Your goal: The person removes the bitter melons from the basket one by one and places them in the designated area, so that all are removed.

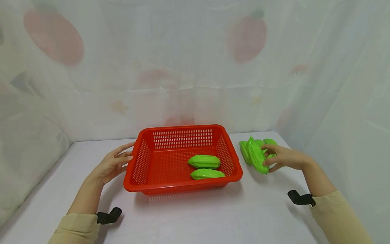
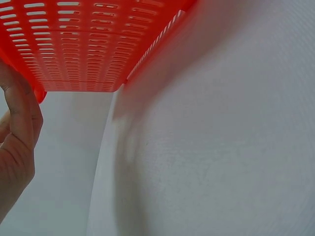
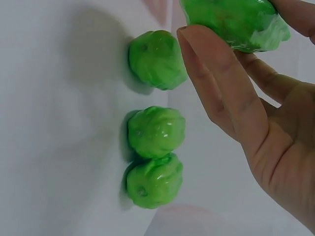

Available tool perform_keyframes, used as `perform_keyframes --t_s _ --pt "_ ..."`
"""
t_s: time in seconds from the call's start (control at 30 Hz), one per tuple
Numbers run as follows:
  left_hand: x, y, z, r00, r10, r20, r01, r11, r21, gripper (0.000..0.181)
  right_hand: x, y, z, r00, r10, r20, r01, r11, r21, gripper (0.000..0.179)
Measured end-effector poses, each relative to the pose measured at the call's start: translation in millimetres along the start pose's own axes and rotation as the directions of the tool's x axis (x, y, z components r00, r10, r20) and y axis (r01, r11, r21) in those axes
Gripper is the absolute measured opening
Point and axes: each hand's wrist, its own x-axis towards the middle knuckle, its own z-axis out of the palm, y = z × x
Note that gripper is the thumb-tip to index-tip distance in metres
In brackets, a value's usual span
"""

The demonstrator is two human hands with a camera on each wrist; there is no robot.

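My right hand (image 1: 284, 157) pinches a bright green, ridged bitter melon (image 1: 256, 156) between thumb and fingers. In the right wrist view this bitter melon (image 3: 236, 22) is raised off the table, its top cut off by the frame edge. Behind it, several more bitter melons (image 3: 156, 132) lie in a row. A red perforated plastic basket (image 1: 182, 185) stands mid-table, with two bitter melons (image 1: 204, 161) lying at its right side. At the basket's left rim, the loosely bent fingers of my left hand (image 1: 111, 166) touch the outside. The left wrist view shows those fingers (image 2: 22, 110) beside the slotted wall.
The white table (image 1: 195, 220) extends in front of the basket and to both sides. A pale curtain (image 1: 182, 67) with faded fruit prints hangs along its back edge. Black wrist-worn devices (image 1: 109, 216) jut out at both sleeves.
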Motion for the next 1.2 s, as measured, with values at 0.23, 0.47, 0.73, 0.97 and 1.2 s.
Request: perform_keyframes --t_s 0.23,0.47,0.73,0.97,1.2 --pt "0.1 -0.8 -0.3 1.0 0.004 0.011 -0.004 1.0 -0.012 0.054 -4.7 12 -1 0.996 0.048 0.075 -0.049 0.999 0.016 0.077" --pt "-0.3 -0.9 -0.1 1.0 0.0 0.01 0.0 1.0 -0.01 0.055 -9.2 17 2 0.985 0.082 0.152 -0.085 0.996 0.011 0.085" --pt "0.2 -0.6 0.2 1.0 0.0 0.008 0.0 1.0 -0.014 0.054 -10.9 26 5 0.981 0.106 0.163 -0.107 0.994 -0.005 0.079" --pt "0.9 0.2 0.1 1.0 0.0 0.012 0.001 1.0 -0.019 0.053 -10.0 36 4 0.976 0.122 0.179 -0.125 0.992 0.009 0.079" --pt "0.7 0.6 0.2 1.0 -0.005 0.005 0.005 1.0 -0.017 0.053 -11.2 42 5 0.971 0.135 0.198 -0.139 0.99 0.008 0.078"
